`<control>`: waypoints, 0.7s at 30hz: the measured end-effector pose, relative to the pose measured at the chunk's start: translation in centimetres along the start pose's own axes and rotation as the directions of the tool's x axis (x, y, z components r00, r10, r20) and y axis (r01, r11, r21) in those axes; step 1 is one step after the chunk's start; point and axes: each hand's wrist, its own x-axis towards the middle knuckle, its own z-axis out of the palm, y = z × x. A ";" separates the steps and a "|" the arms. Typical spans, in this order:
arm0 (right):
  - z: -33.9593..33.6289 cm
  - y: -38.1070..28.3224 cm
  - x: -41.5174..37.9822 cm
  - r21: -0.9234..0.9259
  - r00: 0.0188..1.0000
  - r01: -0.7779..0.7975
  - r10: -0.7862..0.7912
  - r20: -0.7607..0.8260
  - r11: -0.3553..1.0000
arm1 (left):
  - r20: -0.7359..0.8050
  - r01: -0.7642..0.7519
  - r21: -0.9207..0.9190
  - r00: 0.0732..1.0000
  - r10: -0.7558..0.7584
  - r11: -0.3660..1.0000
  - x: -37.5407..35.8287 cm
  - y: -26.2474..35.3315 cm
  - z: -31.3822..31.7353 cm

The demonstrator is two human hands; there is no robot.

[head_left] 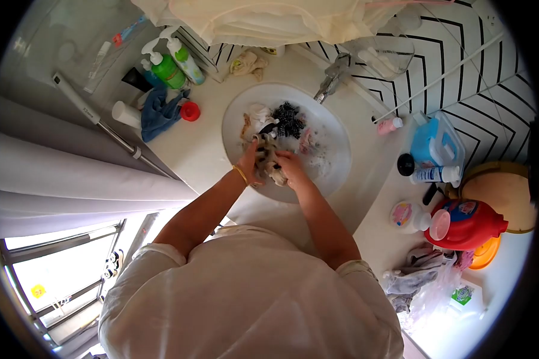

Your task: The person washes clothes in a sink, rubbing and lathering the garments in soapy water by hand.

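Both hands are over the white oval washbasin (335,134), gripping a crumpled beige cloth with dark patches (263,154). My left hand (247,164) has its fingers closed on the cloth's left side, and a yellow band circles that wrist. On the cloth's lower right side, my right hand (290,169) is closed too; its fingertips are partly hidden in the folds. Just beyond the hands in the basin lie a black-and-white patterned cloth (288,119) and a white cloth (260,115). A small pinkish cloth (307,142) is to the right, among suds.
The faucet (332,79) reaches over the basin's far rim. At left stand a green pump bottle (169,72), a red cap (190,111) and a blue cloth (160,113). Along the right counter are a blue-lidded container (437,143) and a red detergent jug (470,226).
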 end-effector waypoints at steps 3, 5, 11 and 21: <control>3.8 -3.4 -5.2 -0.240 0.934 0.356 -0.333 0.132 0.903 | 0.423 0.066 -0.177 0.906 0.015 0.982 1.8 1.2 -1.4; 5.6 -3.4 -6.9 -0.429 0.796 0.594 -0.573 0.193 0.681 | 0.518 -0.045 -0.226 0.840 0.159 0.973 1.3 1.4 -0.9; 6.5 -3.8 -2.8 -0.736 0.651 0.492 -0.758 -0.044 0.465 | 0.596 -0.373 -0.197 0.688 0.413 0.907 5.5 1.0 -2.7; -3.3 -3.2 1.5 -0.580 0.852 0.308 -0.490 -0.186 0.754 | 0.322 -0.535 -0.078 0.785 0.529 0.842 -5.9 1.1 2.8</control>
